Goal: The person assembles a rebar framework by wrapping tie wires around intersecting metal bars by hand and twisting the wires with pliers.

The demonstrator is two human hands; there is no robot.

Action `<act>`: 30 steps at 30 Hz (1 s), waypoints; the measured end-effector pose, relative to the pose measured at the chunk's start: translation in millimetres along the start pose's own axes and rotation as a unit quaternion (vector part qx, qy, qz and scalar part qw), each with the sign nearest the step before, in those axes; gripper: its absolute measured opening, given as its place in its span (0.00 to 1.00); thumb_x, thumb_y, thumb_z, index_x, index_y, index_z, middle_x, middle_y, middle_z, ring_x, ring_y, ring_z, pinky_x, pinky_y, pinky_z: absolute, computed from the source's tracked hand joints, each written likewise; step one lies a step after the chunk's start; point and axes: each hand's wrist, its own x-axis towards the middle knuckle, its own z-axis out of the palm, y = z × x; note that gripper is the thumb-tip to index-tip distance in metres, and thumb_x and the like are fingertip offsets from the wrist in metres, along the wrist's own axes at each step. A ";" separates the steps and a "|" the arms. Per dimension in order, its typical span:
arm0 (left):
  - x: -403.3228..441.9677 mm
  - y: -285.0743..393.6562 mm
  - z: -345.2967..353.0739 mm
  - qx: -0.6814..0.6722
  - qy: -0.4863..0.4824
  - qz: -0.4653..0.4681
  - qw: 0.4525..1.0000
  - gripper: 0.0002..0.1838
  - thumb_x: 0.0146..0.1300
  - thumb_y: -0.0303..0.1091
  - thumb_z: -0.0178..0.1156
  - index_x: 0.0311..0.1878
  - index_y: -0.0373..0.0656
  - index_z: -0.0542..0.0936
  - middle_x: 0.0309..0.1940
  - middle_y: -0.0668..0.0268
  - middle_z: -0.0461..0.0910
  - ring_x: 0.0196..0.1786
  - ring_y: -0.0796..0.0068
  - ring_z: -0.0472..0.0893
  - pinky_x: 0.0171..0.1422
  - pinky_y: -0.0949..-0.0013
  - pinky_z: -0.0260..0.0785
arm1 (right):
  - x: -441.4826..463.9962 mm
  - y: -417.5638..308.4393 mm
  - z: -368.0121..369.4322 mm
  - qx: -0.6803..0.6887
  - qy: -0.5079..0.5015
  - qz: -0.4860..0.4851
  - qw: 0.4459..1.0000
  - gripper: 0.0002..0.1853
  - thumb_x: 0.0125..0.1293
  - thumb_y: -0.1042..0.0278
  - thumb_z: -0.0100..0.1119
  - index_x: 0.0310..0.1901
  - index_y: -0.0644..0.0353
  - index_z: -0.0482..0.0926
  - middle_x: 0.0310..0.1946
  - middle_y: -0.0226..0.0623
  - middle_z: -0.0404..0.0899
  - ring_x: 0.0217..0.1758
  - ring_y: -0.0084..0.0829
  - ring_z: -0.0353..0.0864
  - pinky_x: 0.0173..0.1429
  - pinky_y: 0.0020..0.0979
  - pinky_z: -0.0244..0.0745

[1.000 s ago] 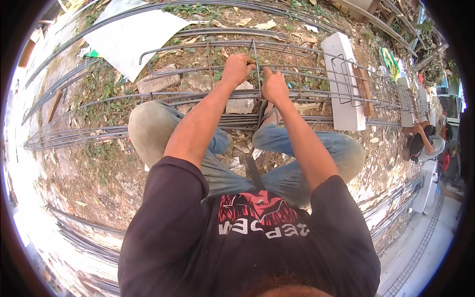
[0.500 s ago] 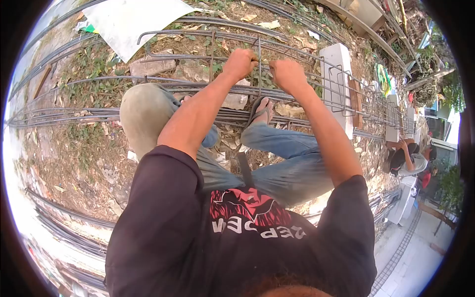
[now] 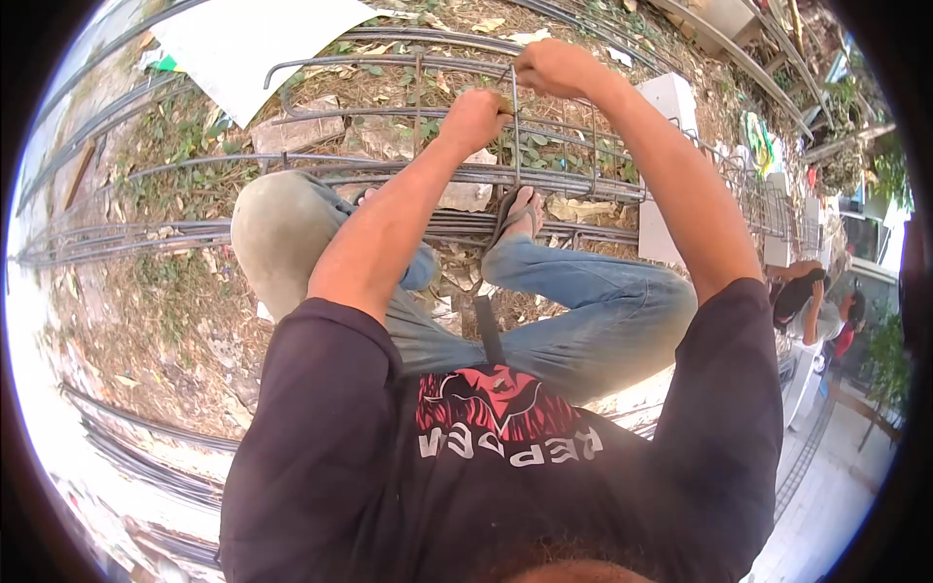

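Observation:
A cage of long steel reinforcing bars point(image 3: 350, 112) lies in front of me, crossed by bent stirrups. My left hand point(image 3: 476, 119) is closed, its fingertips beside the upright leg of one stirrup point(image 3: 516, 141). A small yellowish bit shows at those fingertips, too small to name. Higher up, my right hand point(image 3: 556, 70) is closed in a pinch at the upper end of the same stirrup, near the top bar. Whatever lies between its fingers is hidden. My sandalled foot point(image 3: 520, 214) rests just below the stirrup's lower end.
White blocks point(image 3: 671, 102) stand along the cage on the right. A white sheet point(image 3: 253, 49) lies at the upper left. More bars point(image 3: 136, 228) run across the leaf-strewn ground. At the far right, another person point(image 3: 802, 296) is bent low.
My right hand has moved up and slightly left, from beside the middle of the stirrup to its upper end. My left hand stays nearly where it was. The view has shifted slightly.

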 end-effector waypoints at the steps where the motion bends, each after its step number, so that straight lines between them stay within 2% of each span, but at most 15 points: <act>1: 1.2 0.0 -0.2 0.018 -0.010 0.004 1.000 0.08 0.59 0.35 0.70 0.39 0.42 0.91 0.38 0.57 0.88 0.46 0.51 0.85 0.58 0.54 0.77 | -9.5 7.8 -8.5 0.030 0.124 -0.001 0.992 0.11 0.70 0.62 0.61 0.43 0.58 0.89 0.37 0.46 0.89 0.43 0.46 0.89 0.50 0.43 0.83; 2: 2.2 -1.6 -1.1 0.035 -0.018 0.025 0.999 0.09 0.59 0.36 0.70 0.41 0.43 0.91 0.40 0.57 0.88 0.48 0.51 0.85 0.59 0.54 0.77 | -21.1 22.1 -23.3 0.000 0.171 -0.013 0.985 0.13 0.73 0.61 0.60 0.46 0.60 0.89 0.36 0.43 0.90 0.40 0.40 0.89 0.49 0.40 0.83; 3: 1.2 -3.3 -3.0 0.049 -0.026 0.042 0.998 0.11 0.60 0.37 0.71 0.43 0.44 0.90 0.41 0.57 0.87 0.49 0.51 0.84 0.60 0.54 0.76 | -40.2 37.0 -48.4 -0.022 0.208 -0.030 0.977 0.17 0.70 0.60 0.66 0.54 0.63 0.85 0.46 0.48 0.86 0.45 0.41 0.88 0.52 0.39 0.82; 4: -0.2 -5.6 -4.5 0.062 -0.034 0.060 0.996 0.12 0.61 0.38 0.71 0.44 0.44 0.90 0.43 0.57 0.87 0.51 0.51 0.84 0.60 0.54 0.76 | -73.6 14.1 -81.7 0.027 0.268 0.022 0.963 0.17 0.67 0.60 0.66 0.52 0.61 0.87 0.46 0.53 0.86 0.47 0.49 0.87 0.55 0.42 0.80; 6: 2.9 -8.2 -11.7 0.111 -0.085 0.030 0.990 0.22 0.61 0.45 0.75 0.57 0.51 0.87 0.59 0.60 0.83 0.65 0.55 0.78 0.71 0.54 0.70 | -134.5 -4.5 -105.6 0.185 0.315 0.087 0.927 0.16 0.72 0.59 0.64 0.51 0.63 0.86 0.41 0.43 0.88 0.44 0.36 0.87 0.51 0.36 0.80; 9: 0.8 -3.8 -24.0 0.239 -0.072 0.077 0.965 0.39 0.55 0.50 0.79 0.70 0.54 0.78 0.69 0.61 0.76 0.71 0.53 0.72 0.75 0.48 0.65 | -233.0 -5.9 -64.7 0.339 0.382 0.206 0.834 0.16 0.76 0.59 0.61 0.49 0.64 0.87 0.37 0.29 0.87 0.41 0.21 0.83 0.44 0.29 0.78; 12: 3.3 -11.9 -24.8 0.288 -0.087 0.064 0.952 0.40 0.55 0.55 0.78 0.70 0.51 0.79 0.70 0.53 0.75 0.72 0.48 0.72 0.75 0.48 0.66 | -332.4 9.6 93.6 0.397 0.435 0.319 0.743 0.14 0.75 0.61 0.60 0.47 0.64 0.89 0.36 0.39 0.90 0.39 0.32 0.89 0.48 0.36 0.83; 14: -1.1 -14.9 -24.7 0.302 -0.070 0.091 0.946 0.37 0.55 0.50 0.79 0.68 0.52 0.81 0.66 0.57 0.78 0.68 0.50 0.75 0.72 0.50 0.67 | -380.8 -27.7 224.2 0.404 0.402 0.538 0.621 0.15 0.76 0.61 0.61 0.47 0.67 0.89 0.35 0.37 0.89 0.39 0.27 0.87 0.46 0.32 0.82; 15: 2.7 -17.3 -25.8 0.308 -0.072 0.094 0.944 0.37 0.55 0.51 0.78 0.68 0.52 0.81 0.66 0.56 0.78 0.68 0.50 0.75 0.72 0.49 0.67 | -401.0 -45.9 318.1 0.352 0.346 0.657 0.570 0.20 0.72 0.50 0.61 0.52 0.57 0.89 0.40 0.51 0.90 0.46 0.50 0.89 0.54 0.45 0.81; 16: 4.3 -14.8 -24.6 0.308 -0.079 0.098 0.943 0.36 0.56 0.51 0.78 0.68 0.51 0.81 0.66 0.55 0.78 0.68 0.49 0.75 0.72 0.49 0.67 | -415.7 -85.9 357.2 0.350 0.242 0.726 0.540 0.22 0.70 0.48 0.62 0.53 0.58 0.88 0.43 0.52 0.89 0.49 0.53 0.89 0.57 0.48 0.80; 18: 4.7 -13.1 -25.7 0.314 -0.088 0.096 0.941 0.36 0.57 0.53 0.77 0.68 0.51 0.81 0.67 0.54 0.78 0.68 0.48 0.75 0.73 0.50 0.67 | -420.0 -163.2 445.9 0.358 0.223 0.733 0.534 0.21 0.67 0.52 0.66 0.47 0.65 0.86 0.40 0.55 0.88 0.47 0.57 0.88 0.55 0.49 0.80; 20: 9.7 -12.4 -28.8 0.321 -0.109 0.088 0.937 0.36 0.58 0.54 0.76 0.67 0.49 0.81 0.68 0.53 0.77 0.68 0.47 0.75 0.73 0.50 0.67 | -403.2 -217.0 471.9 0.339 0.139 0.749 0.552 0.22 0.67 0.51 0.67 0.48 0.64 0.83 0.46 0.54 0.87 0.51 0.56 0.86 0.56 0.51 0.79; 22: 12.5 -12.0 -37.5 0.322 -0.120 0.085 0.935 0.37 0.59 0.55 0.76 0.67 0.46 0.81 0.67 0.52 0.78 0.68 0.46 0.75 0.73 0.49 0.67 | -383.1 -232.5 468.1 0.326 0.157 0.741 0.565 0.24 0.66 0.49 0.67 0.51 0.64 0.81 0.48 0.55 0.84 0.53 0.56 0.84 0.56 0.52 0.79; 27: 16.6 11.1 -76.9 0.302 -0.127 0.048 0.944 0.38 0.60 0.54 0.75 0.66 0.37 0.80 0.65 0.48 0.79 0.69 0.45 0.76 0.74 0.50 0.67 | -323.1 -171.8 432.6 0.359 0.261 0.639 0.629 0.29 0.65 0.45 0.69 0.52 0.65 0.76 0.50 0.57 0.80 0.56 0.59 0.82 0.58 0.54 0.78; 30: 10.2 44.2 -106.9 0.291 -0.138 -0.013 0.947 0.36 0.62 0.52 0.74 0.66 0.35 0.80 0.64 0.45 0.80 0.67 0.44 0.79 0.72 0.52 0.70 | -281.2 -133.7 410.3 0.366 0.201 0.660 0.624 0.32 0.64 0.45 0.71 0.56 0.66 0.73 0.54 0.57 0.78 0.58 0.59 0.80 0.61 0.54 0.78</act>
